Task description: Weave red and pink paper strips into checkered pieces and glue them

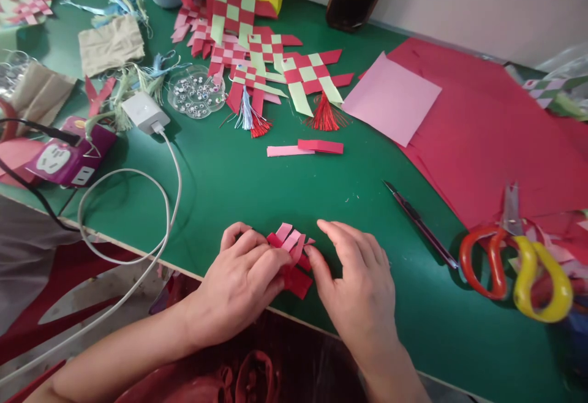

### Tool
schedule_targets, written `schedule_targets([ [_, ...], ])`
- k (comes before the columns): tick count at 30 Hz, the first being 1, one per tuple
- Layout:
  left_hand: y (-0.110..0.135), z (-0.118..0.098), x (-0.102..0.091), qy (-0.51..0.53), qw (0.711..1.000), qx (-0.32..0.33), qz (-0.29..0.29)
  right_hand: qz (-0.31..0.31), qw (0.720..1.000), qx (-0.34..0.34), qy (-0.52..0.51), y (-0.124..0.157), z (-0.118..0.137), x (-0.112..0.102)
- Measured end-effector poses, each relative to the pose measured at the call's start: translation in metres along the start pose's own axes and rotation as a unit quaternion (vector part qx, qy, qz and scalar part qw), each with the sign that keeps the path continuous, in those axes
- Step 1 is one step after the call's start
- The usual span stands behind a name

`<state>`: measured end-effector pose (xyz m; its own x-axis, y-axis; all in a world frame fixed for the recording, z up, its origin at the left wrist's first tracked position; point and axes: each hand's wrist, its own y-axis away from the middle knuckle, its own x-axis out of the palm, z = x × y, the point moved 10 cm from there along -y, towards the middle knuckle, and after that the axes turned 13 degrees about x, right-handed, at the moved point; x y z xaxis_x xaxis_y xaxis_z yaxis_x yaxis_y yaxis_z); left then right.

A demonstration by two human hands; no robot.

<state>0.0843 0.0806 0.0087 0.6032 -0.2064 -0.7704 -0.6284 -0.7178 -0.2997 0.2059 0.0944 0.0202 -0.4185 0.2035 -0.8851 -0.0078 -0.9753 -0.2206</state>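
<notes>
Between my hands, close to the table's front edge, is a small weave of red and pink paper strips [298, 279]. Several pink ends stick up from it. My left hand [250, 274] grips the weave from the left, its fingers curled and partly covering it. On the right side, the thumb of my right hand [356, 268] touches the strip ends while the other fingers are stretched out and apart. Beyond the hands lie a folded red strip [321, 146] and a pink strip [287, 151], overlapping.
Finished woven paper fish [312, 75] with tassels lie at the back beside a case of googly eyes [196, 92]. A craft knife [420, 224], scissors [509, 250], red paper [496, 139] and a pink square [392, 98] are on the right. A white cable [177, 170] loops at left.
</notes>
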Motion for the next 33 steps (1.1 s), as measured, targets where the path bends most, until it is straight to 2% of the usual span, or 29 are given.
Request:
schedule_targets([
  [5,0.000,-0.004,0.001,-0.036,0.999,0.026,0.013,0.018,0.999,-0.008,-0.033,-0.002,0.000,-0.001],
  [11,0.002,-0.002,0.003,-0.037,0.999,0.021,0.017,0.038,0.997,-0.025,-0.062,-0.001,0.001,-0.002],
  [21,0.003,-0.001,0.007,-0.025,0.999,0.021,0.037,0.116,0.988,-0.043,-0.094,0.009,0.010,-0.004],
  [28,0.001,-0.004,0.004,-0.051,0.998,0.026,0.031,0.082,0.987,-0.086,-0.112,0.018,0.018,-0.018],
  [33,0.000,-0.004,0.002,-0.053,0.998,0.023,0.026,0.054,0.993,-0.055,-0.088,0.016,0.007,-0.014],
])
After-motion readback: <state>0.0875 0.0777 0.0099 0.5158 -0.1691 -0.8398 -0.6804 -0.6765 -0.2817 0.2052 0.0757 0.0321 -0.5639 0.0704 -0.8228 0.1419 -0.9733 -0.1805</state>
